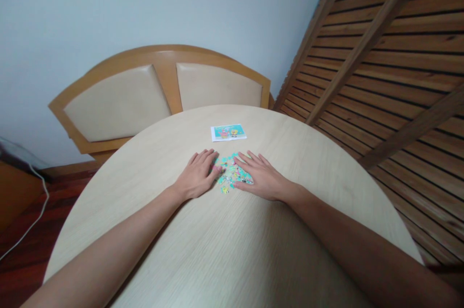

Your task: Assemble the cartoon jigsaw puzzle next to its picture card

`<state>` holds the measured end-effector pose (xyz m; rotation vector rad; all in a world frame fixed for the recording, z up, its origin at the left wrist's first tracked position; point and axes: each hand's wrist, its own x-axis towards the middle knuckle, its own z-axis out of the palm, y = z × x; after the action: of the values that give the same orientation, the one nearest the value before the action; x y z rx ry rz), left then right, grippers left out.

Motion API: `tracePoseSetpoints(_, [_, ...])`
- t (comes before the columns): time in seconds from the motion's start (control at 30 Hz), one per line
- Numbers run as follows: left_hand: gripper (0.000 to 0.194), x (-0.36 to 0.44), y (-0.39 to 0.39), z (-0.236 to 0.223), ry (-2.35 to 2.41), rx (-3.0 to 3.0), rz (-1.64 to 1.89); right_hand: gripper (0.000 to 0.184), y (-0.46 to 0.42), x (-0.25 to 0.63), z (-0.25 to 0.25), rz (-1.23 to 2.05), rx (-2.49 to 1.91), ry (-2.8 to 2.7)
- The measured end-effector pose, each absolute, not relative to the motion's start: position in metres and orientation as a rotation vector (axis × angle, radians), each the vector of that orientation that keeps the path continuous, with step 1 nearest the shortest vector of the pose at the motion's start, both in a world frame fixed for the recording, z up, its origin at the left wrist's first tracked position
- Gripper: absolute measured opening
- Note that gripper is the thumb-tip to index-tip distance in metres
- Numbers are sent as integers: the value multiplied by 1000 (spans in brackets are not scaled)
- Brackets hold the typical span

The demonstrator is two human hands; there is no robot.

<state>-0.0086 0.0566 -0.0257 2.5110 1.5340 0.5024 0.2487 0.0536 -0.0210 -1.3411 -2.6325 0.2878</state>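
Observation:
A small heap of colourful jigsaw pieces (230,174), mostly teal, lies near the middle of a round pale wooden table (152,163). My left hand (197,175) rests flat on the table against the heap's left side, fingers stretched out. My right hand (261,177) lies flat on the heap's right side, fingers spread and partly over the pieces. Neither hand holds anything. Beyond the heap lies a small printed picture card (228,132) with cartoon figures on a teal ground.
A wooden chair back with two beige cushioned panels (159,90) stands behind the table's far edge. A slatted wooden wall (391,71) runs along the right. A white cable (34,206) trails over the dark floor at left.

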Motion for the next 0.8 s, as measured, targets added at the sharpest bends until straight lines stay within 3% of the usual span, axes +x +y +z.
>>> tracePoseSetpoints(0.23, [65, -22, 64, -19, 1392, 2462, 622, 91, 51, 249, -17, 298, -1337, -2645])
tracePoseSetpoints(0.33, [65, -41, 70, -14, 1252, 2559, 502, 89, 51, 250, -16, 303, -1318, -2660])
tracePoseSetpoints(0.47, [86, -59, 72, -10, 1286, 2643, 261, 90, 52, 252, -16, 314, -1300, -2693])
tracePoseSetpoints(0.6, [97, -52, 68, -12, 1340, 2657, 178, 101, 49, 249, -14, 334, -1323, -2719])
tracePoseSetpoints(0.8, [92, -26, 58, -13, 1306, 2695, 222, 116, 37, 240, -13, 362, -1377, -2722])
